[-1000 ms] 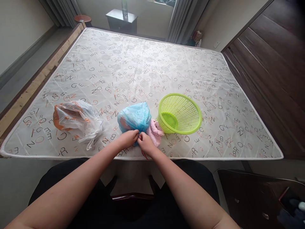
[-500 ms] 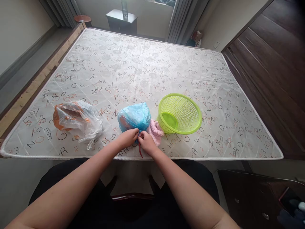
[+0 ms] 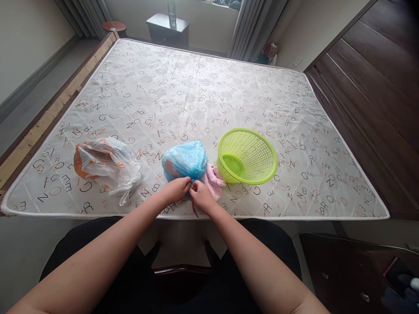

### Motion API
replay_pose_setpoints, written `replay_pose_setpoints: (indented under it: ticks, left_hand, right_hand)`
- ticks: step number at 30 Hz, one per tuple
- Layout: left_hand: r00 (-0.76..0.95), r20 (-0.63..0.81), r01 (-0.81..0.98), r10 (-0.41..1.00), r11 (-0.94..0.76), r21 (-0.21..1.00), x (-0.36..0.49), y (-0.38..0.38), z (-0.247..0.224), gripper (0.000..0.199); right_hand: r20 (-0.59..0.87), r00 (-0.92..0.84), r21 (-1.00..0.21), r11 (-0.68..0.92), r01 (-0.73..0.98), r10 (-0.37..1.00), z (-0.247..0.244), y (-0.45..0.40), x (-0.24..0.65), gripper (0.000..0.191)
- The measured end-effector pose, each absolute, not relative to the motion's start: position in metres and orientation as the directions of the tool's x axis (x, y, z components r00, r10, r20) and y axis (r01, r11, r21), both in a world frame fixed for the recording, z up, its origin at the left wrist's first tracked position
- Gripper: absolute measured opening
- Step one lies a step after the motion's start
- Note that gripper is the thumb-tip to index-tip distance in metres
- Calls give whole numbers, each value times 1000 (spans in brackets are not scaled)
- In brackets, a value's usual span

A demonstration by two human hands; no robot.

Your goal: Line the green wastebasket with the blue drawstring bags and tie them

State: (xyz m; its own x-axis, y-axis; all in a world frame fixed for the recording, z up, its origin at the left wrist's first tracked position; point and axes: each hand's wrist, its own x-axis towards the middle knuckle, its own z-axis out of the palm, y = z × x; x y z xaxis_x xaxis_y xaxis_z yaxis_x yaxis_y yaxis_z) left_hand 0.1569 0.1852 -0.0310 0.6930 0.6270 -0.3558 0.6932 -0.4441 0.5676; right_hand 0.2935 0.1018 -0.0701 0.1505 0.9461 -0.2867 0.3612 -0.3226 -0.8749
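A filled blue plastic bag [image 3: 184, 159] lies on the mattress near its front edge, its neck gathered toward me. My left hand [image 3: 178, 189] pinches that neck from the left, fingers closed. Against it, my right hand [image 3: 200, 194] is also closed at the neck, fingertips nearly touching the left ones. A red string [image 3: 194, 208] dangles below the fingers; its upper end is hidden, so which hand grips it is unclear. A pink cloth [image 3: 213, 179] lies beside the bag, behind my right hand. The bag's contents show only as a faint reddish shape.
Right of the cloth, a green plastic basket [image 3: 248, 156] tilts with its mouth toward me. To the left sits a white and orange plastic bag [image 3: 108, 163]. All rest on a letter-patterned mattress [image 3: 183, 100]. A wooden rail [image 3: 62, 93] borders the left, a dark headboard [image 3: 369, 104] the right.
Both hands stay at the neck of the blue bag with barely any movement. The red string hangs slightly differently, a little further right and more visible.
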Motion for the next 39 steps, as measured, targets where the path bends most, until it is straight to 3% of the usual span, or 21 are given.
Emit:
replay_pose_setpoints:
  ticks: [12,19,23,32,36,39]
  left_hand:
    - [703,-209,584,680,-385,715,154,188,-34,31]
    - [749,-158,521,644,-424,741,154,190,-42,32]
    - [740,-197,551,643,-412,726,154,192,-39,22]
    - [748,-146,516,647,-431,740,156,189,-31,26]
    - [717,-82,494,692,-421,761,156,192,-31,36]
    - [612,-87,516,786,-313,798,154,197,-26,45]
  right_hand:
    - [-270,188,-934,-304,185,944,-68,105,299,20]
    - [-341,255,-939,-339,-52,905,-58,110,305,29]
    - [-309,256,-947,-322,10,916,-53,110,306,35]
    - [-290,211,-942,-317,110,933,-58,110,308,42]
    - [-314,189,-936,-337,106,931,-58,110,308,45]
    - [-352,192,-929,-367,48,916,-57,111,309,47]
